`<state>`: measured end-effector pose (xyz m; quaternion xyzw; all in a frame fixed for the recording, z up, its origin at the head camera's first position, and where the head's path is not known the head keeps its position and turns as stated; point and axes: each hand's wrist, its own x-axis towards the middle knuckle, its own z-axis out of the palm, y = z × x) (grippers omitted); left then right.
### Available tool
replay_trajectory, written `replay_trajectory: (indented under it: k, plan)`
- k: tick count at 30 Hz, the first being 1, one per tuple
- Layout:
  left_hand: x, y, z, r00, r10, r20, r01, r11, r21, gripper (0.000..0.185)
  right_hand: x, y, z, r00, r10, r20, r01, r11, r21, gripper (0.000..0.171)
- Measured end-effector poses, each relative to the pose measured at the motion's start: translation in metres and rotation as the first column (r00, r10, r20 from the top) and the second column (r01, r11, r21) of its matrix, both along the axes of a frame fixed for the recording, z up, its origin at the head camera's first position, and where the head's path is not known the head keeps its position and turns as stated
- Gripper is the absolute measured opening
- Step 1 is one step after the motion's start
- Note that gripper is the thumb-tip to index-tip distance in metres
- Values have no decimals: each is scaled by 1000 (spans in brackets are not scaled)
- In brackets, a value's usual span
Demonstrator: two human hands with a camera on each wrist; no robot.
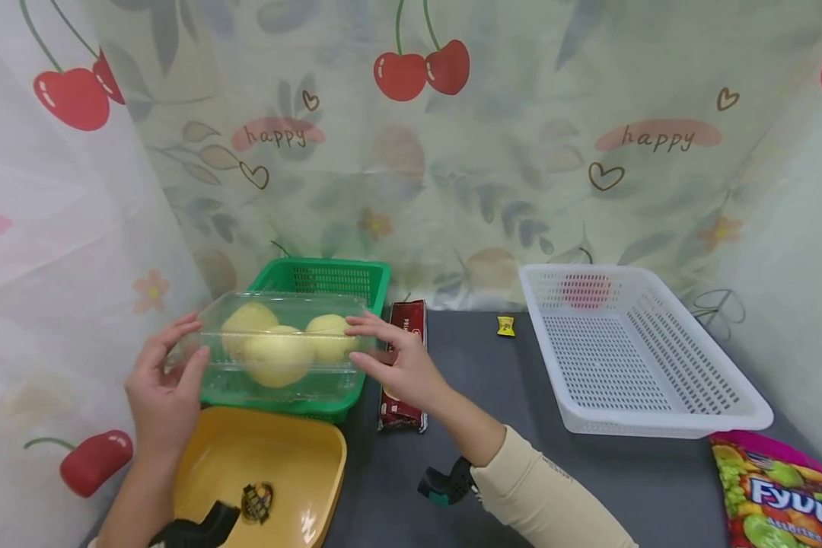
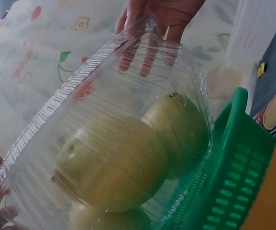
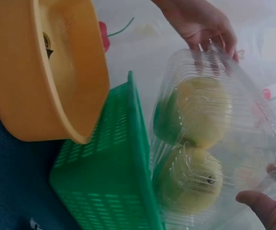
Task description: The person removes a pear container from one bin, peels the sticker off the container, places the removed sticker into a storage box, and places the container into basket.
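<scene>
Both hands hold a clear plastic clamshell box (image 1: 289,308) over the green basket (image 1: 377,285), one at each end. The left hand (image 1: 164,388) grips the box's left end, thumb on the near side. At the right end, the right hand (image 1: 404,365) pinches the edge between thumb and fingers. Inside lie pale yellow round fruits (image 1: 277,356), pear-like in colour and skin; three show through the plastic. In the right wrist view the box (image 3: 245,158) is tilted beside the basket (image 3: 123,158), with its ribbed wall showing.
A yellow basin (image 1: 294,464) with a small dark wrapped item (image 1: 256,502) stands in front of the basket. A dark red snack packet (image 1: 403,415) lies to the right. Farther right are a tiny yellow packet (image 1: 505,326), a white basket (image 1: 664,425) and a colourful candy bag (image 1: 781,495).
</scene>
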<state>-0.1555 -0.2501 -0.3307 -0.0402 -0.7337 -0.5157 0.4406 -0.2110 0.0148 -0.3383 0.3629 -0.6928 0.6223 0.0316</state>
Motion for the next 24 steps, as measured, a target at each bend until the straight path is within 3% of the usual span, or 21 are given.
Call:
replay_trajectory:
  k: [13, 19, 24]
  plan:
    - [-25, -11, -6, 990, 65, 128, -64, 998, -14, 25, -19, -19, -15, 993, -20, 116, 16, 999, 39, 31]
    - [-38, -17, -6, 972, 101, 212, -100, 995, -13, 25, -30, -28, -17, 989, -58, 139, 47, 995, 83, 32]
    - [-50, -25, -14, 962, 110, 250, -109, 994, -18, 25, -36, -34, -20, 984, -108, 141, 85, 983, 162, 31]
